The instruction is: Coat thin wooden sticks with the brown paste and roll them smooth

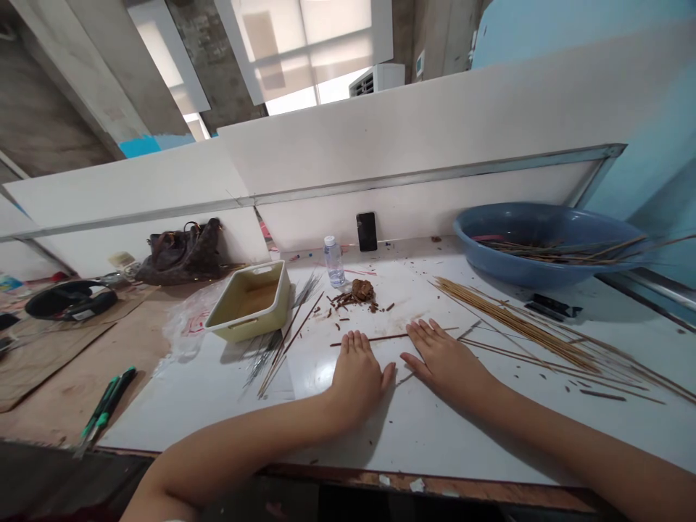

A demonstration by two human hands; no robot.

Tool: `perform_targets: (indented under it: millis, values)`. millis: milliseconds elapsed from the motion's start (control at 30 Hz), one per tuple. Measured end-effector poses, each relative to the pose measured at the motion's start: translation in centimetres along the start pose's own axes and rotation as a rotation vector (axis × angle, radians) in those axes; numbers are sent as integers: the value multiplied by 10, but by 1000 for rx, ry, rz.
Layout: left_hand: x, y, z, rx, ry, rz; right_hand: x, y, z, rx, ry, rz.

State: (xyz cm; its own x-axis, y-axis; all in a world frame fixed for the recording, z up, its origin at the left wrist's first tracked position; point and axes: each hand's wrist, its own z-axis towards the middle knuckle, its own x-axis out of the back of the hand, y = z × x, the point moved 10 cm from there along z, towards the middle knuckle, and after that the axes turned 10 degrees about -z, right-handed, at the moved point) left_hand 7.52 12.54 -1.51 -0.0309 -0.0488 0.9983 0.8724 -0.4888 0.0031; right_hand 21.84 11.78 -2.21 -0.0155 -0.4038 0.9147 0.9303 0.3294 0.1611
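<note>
In the head view, you face a low white partition (375,145), with a bright window (337,43) and a white air conditioner (392,76) beyond it. Before you is a white table (212,402). I take the clear bottle (334,264), which stands upright on this table, as the landmark for all places.

The thin brown stick (387,337) lies on the table, nearer to you than the bottle and reaching to the right of it. Your left hand (357,373) is nearer to you than the bottle, and your right hand (449,359) is nearer and to the right. Both hands are flat, palms down, with fingers straight and thumbs spread; neither one is clamped on anything. The fingers of both hands rest over the stick, which shows between them and comes out past each side. Its right end looks paler and thinner.

Just beside the bottle, nearer and to the right, sits a brown lump (362,291) with small brown bits around it. The black phone (367,232) leans on the partition, behind and right of the bottle. To the left of the bottle stands a yellow-green tub (275,312). Far to its right are a bundle of yellowish sticks (505,319) and a blue basin (522,270), which contains more sticks.
</note>
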Motion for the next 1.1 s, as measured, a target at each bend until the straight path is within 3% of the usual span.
perform_targets:
  millis: [267,467,667,867,1100]
  values:
    - [-10,5,-14,-29,39,-11,12,-10,-4,-20,-14,-62]
    - [-1,-5,4,18,-14,-3,4,-4,3,17,-44,-18]
    - [1,4,-10,-21,9,27,10,-5,-3,-33,-53,3]
    - [4,-2,4,8,-2,-13,3,1,3,0,-104,45]
    - [-1,7,-17,-4,57,-28,21,-7,-3,-31,-68,-25]
